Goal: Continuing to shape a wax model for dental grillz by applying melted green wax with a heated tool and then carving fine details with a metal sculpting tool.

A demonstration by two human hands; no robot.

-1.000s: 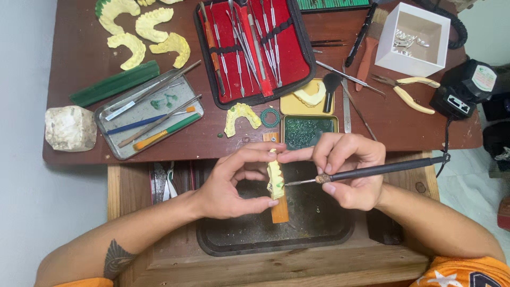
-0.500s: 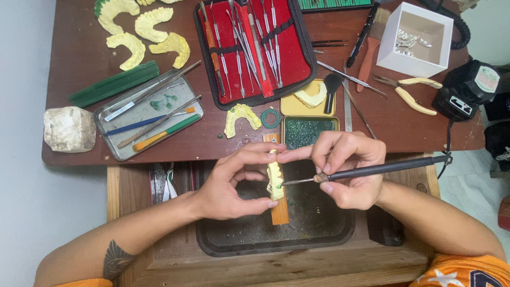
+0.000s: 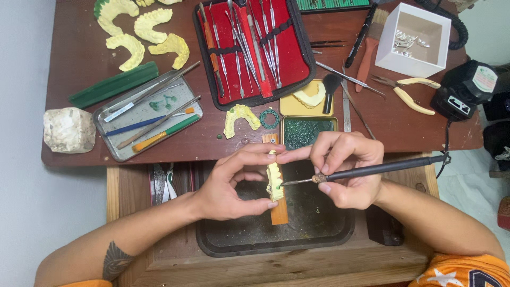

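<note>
My left hand (image 3: 234,183) pinches a pale yellow dental cast (image 3: 274,180) between thumb and fingertips, holding it upright over a dark tray (image 3: 319,234). My right hand (image 3: 348,167) grips a black corded pen-shaped tool (image 3: 372,170). Its thin metal tip touches the cast's right side. My right index finger reaches across to steady the top of the cast. A small wooden block (image 3: 279,212) stands just below the cast.
On the brown table (image 3: 79,69): a red instrument case (image 3: 254,45), several yellow casts (image 3: 143,32), a metal tray of tools (image 3: 146,114), a green-filled tin (image 3: 308,130), a white box (image 3: 413,40), yellow-handled pliers (image 3: 409,93), a plaster lump (image 3: 68,129), a black power unit (image 3: 467,90).
</note>
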